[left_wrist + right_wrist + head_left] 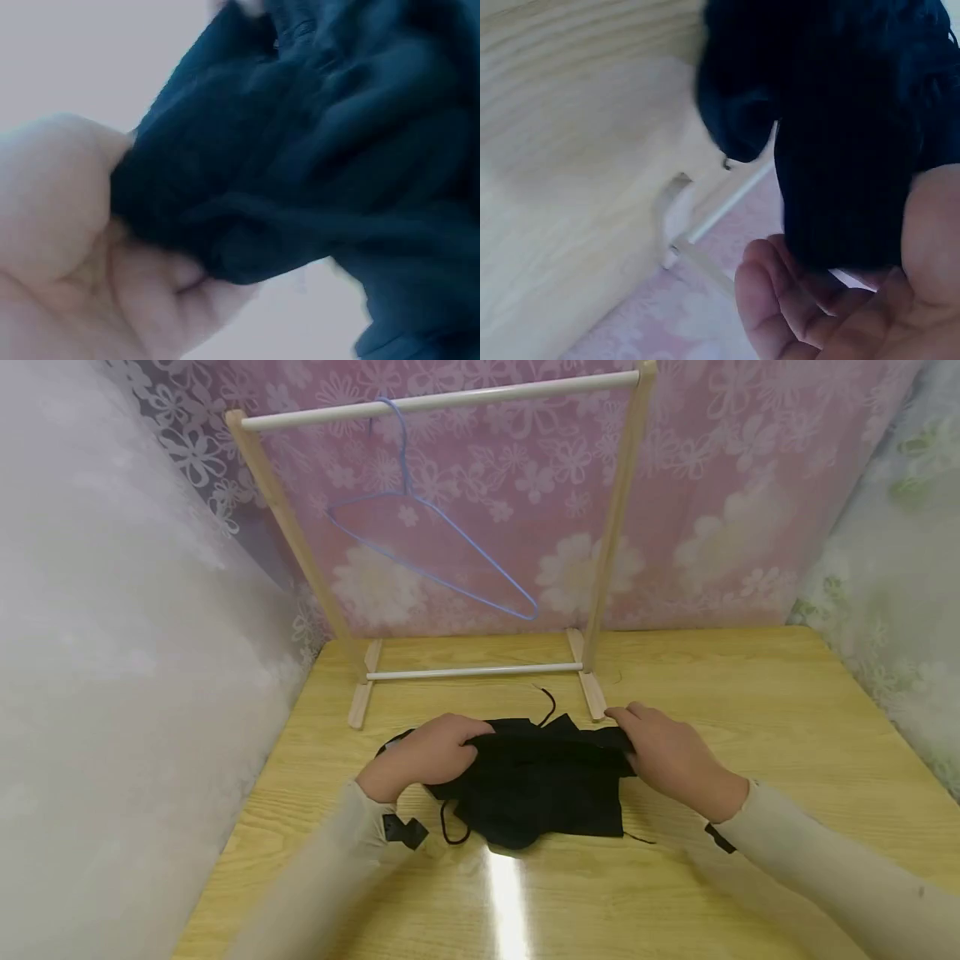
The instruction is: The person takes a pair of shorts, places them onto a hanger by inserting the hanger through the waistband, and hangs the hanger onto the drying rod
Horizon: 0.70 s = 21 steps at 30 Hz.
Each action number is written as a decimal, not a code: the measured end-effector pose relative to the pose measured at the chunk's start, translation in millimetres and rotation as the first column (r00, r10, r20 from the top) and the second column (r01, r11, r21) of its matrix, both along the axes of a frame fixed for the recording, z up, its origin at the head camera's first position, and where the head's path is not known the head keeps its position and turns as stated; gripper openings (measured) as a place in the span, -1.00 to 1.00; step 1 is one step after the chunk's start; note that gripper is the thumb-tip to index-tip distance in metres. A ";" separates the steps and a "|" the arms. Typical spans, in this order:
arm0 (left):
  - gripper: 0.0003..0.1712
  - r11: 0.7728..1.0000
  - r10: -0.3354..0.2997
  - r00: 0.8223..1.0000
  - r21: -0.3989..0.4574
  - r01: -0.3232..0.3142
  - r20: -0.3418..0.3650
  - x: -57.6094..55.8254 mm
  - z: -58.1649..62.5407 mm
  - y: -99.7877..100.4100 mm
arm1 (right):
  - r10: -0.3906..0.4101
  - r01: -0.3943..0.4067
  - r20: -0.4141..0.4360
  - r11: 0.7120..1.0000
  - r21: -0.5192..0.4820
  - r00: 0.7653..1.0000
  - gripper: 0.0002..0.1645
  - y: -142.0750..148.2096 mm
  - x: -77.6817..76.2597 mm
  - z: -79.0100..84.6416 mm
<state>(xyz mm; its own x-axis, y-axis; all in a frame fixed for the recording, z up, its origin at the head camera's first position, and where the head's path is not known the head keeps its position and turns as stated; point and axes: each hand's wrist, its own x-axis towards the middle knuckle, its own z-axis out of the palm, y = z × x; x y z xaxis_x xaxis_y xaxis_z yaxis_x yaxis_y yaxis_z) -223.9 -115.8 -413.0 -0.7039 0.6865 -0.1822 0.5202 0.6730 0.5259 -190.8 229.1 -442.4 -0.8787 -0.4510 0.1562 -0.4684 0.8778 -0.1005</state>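
Observation:
A black garment (540, 793) with thin dark cords hangs bunched between both hands, low over the table. My left hand (438, 752) grips its upper left edge, thumb on the near side. In the left wrist view the fingers (157, 300) curl under the dark fabric (225, 172), which shows a gathered seam near the top. On the other side, my right hand (671, 760) pinches the upper right corner. The right wrist view shows a ribbed-looking end of the cloth (844, 195) between thumb and curled fingers (757, 300).
Behind the garment stands a wooden rack (618, 518) with a white top rail (480, 397) and a white lower bar (480, 672). A blue wire hanger (472, 543) hangs from the rail. One black cord (551, 706) lies on the wooden table (750, 693) near the rack's right foot.

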 end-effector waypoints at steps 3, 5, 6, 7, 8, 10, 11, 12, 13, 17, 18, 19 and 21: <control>-0.46 0.999 0.007 0.997 0.043 -0.011 0.082 -7.5 16.7 -21.1 | 0.056 -0.031 0.161 0.988 -0.150 0.985 -0.43 7.4 -1.1 17.9; -0.45 0.995 0.049 0.994 0.077 -0.057 0.094 -13.9 27.1 -33.6 | 0.125 -0.014 0.326 0.946 -0.324 0.937 -0.44 13.8 -6.5 36.0; -0.45 0.990 0.081 0.992 0.107 -0.092 0.102 -16.7 31.3 -38.2 | 0.170 0.004 0.392 0.915 -0.405 0.904 -0.44 16.3 -9.4 46.0; -0.44 0.983 0.110 0.989 0.135 -0.122 0.096 -18.1 35.4 -41.2 | 0.214 0.021 0.439 0.882 -0.471 0.873 -0.46 17.2 -12.7 55.0; -0.44 0.973 0.136 0.984 0.171 -0.154 0.112 -17.8 39.4 -42.3 | 0.258 0.030 0.464 0.849 -0.527 0.847 -0.47 16.8 -15.5 63.2; -0.44 0.954 0.134 0.983 0.253 -0.161 0.122 -13.3 45.9 -38.7 | 0.346 -0.009 0.455 0.804 -0.595 0.821 -0.50 9.2 -18.8 76.8; -0.46 0.945 0.111 0.987 0.296 -0.140 0.114 -9.3 48.8 -33.5 | 0.397 -0.053 0.431 0.783 -0.620 0.810 -0.49 2.3 -20.0 80.9; -0.48 0.937 0.078 0.992 0.333 -0.108 0.103 -4.4 51.1 -27.1 | 0.443 -0.101 0.404 0.764 -0.637 0.801 -0.46 -6.7 -19.6 84.4; -0.51 0.929 0.037 0.996 0.365 -0.063 0.076 0.8 52.8 -19.4 | 0.480 -0.138 0.387 0.749 -0.648 0.788 -0.41 -17.0 -18.1 86.6; -0.74 0.902 -0.074 0.997 0.429 0.053 0.031 23.9 57.2 12.5 | 0.580 -0.273 0.344 0.724 -0.634 0.739 -0.38 -57.7 -6.3 82.0; -0.78 0.905 -0.067 0.997 0.423 0.049 0.027 29.7 58.1 18.0 | 0.577 -0.279 0.344 0.730 -0.624 0.741 -0.50 -64.8 -2.8 78.4; -0.85 0.909 -0.044 0.999 0.415 0.034 0.015 35.1 59.1 22.3 | 0.572 -0.280 0.345 0.736 -0.617 0.744 -0.62 -69.5 -0.4 73.7; -0.86 0.915 0.056 0.996 0.403 -0.021 -0.076 42.9 59.4 26.8 | 0.530 -0.230 0.340 0.742 -0.629 0.777 -0.77 -73.3 2.7 65.2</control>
<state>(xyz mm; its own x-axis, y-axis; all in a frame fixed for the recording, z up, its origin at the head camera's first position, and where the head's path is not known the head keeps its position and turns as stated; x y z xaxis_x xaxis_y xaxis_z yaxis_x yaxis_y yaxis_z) -181.1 -89.0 -353.6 -0.7318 0.6614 0.1642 0.5523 0.4345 0.7115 -188.1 155.9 -377.3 -0.6705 -0.7360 0.0938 -0.5071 0.3624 -0.7820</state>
